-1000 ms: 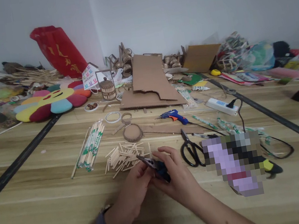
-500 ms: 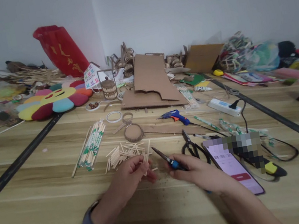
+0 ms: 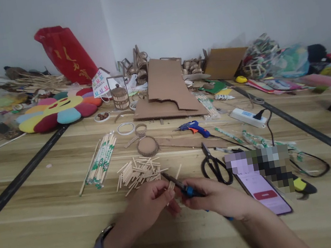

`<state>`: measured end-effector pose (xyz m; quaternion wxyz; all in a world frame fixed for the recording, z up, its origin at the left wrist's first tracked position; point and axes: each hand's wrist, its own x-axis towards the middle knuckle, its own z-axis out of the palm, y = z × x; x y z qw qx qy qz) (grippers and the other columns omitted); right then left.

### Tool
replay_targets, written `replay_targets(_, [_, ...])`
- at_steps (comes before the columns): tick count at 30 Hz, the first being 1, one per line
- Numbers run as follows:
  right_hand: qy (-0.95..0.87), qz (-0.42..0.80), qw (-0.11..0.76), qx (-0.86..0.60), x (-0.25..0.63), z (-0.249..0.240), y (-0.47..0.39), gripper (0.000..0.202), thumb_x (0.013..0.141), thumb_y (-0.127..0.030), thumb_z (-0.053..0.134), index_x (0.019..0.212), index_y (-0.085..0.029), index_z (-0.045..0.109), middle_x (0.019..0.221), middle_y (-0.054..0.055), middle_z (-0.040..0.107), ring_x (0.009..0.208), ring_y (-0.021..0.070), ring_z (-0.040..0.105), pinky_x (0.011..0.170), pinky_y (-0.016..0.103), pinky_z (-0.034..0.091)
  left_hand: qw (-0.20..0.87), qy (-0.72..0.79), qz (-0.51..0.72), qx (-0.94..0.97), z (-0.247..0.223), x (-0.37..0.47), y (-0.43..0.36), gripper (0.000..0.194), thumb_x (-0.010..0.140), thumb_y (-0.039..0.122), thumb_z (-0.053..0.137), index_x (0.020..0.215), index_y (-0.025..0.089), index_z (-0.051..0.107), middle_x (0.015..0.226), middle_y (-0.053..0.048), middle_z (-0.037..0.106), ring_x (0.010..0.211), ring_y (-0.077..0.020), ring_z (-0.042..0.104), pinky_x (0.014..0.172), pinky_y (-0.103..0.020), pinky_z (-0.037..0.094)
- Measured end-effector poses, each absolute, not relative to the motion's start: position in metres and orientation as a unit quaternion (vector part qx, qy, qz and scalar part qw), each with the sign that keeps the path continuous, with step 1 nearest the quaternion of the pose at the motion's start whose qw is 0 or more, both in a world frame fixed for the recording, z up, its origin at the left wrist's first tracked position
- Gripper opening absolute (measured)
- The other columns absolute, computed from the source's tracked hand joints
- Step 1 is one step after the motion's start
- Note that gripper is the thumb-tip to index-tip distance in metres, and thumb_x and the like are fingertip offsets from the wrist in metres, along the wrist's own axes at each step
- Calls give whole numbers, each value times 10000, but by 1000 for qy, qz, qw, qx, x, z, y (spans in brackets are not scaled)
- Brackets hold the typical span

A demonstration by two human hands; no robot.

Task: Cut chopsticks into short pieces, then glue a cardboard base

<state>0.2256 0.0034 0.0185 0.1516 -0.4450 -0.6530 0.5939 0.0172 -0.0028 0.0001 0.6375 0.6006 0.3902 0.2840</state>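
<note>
Short wooden sticks [image 3: 171, 186] are pinched between the thumb and fingers of my left hand [image 3: 152, 203]. My right hand [image 3: 213, 196] is closed round blue-handled pliers [image 3: 179, 185], whose long dark jaws lie across the sticks. Whether the jaws grip a stick I cannot tell. Just beyond my left hand, a loose pile of cut sticks [image 3: 134, 173] is spread on the wooden table [image 3: 58, 228]. Black-handled scissors [image 3: 215, 170] lie beyond my right hand.
A phone [image 3: 265, 192] lies to the right. Further back are a blue glue gun [image 3: 196, 129], a power strip [image 3: 248, 119], wrapped chopsticks [image 3: 103, 158], a round cardboard base [image 3: 147, 146], cardboard sheets [image 3: 166, 81], a small lidded basket [image 3: 120, 97] and a flower cushion [image 3: 66, 105].
My right hand has moved left with the pliers, bringing the jaws from beside the sticks to across them. My left hand has shifted slightly right and toward me.
</note>
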Motion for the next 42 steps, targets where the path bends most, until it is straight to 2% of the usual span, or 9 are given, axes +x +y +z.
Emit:
replay_targets(10, [-681,571,147,-435,223,16,4,160,744,-262,564,868,-166,591,812,-3,527,800,174,484,731,290,364,649,385,273,596,-5,19,-4,301,885,420,527,847,145,643,689,-24,669,629,-155,638,633,-273,505])
replay_targets(17, [-717,518,155,-439,223,10,2,90,719,-165,516,796,-181,560,735,-33,492,713,141,456,644,244,343,658,376,274,592,-6,18,-2,322,870,444,539,831,147,659,647,-13,654,593,-146,618,612,-265,489])
replay_targets(27, [-737,481,162,-446,217,12,1,138,649,-96,471,738,-198,496,686,-51,452,667,126,430,600,219,326,669,374,270,582,-6,17,-4,359,847,498,562,801,152,649,611,-1,644,552,-129,594,574,-238,462])
replay_targets(32, [-736,458,171,-468,214,17,-3,127,666,-105,474,742,-196,521,682,-40,479,666,135,449,603,223,335,666,372,273,586,-3,17,-3,350,863,493,548,803,158,630,607,6,631,548,-128,589,576,-241,452])
replay_targets(36, [-746,433,174,-476,213,19,-3,108,670,-107,482,719,-194,523,690,-28,496,678,142,456,612,232,331,654,378,285,590,-3,18,-3,314,884,475,531,883,167,595,625,15,625,553,-131,585,573,-244,449])
replay_targets(42, [-724,504,176,-437,217,15,2,101,725,-148,521,803,-182,577,745,-24,524,714,144,472,655,241,369,624,401,282,609,-4,18,-6,337,923,491,460,870,175,563,634,12,617,553,-133,585,561,-243,454])
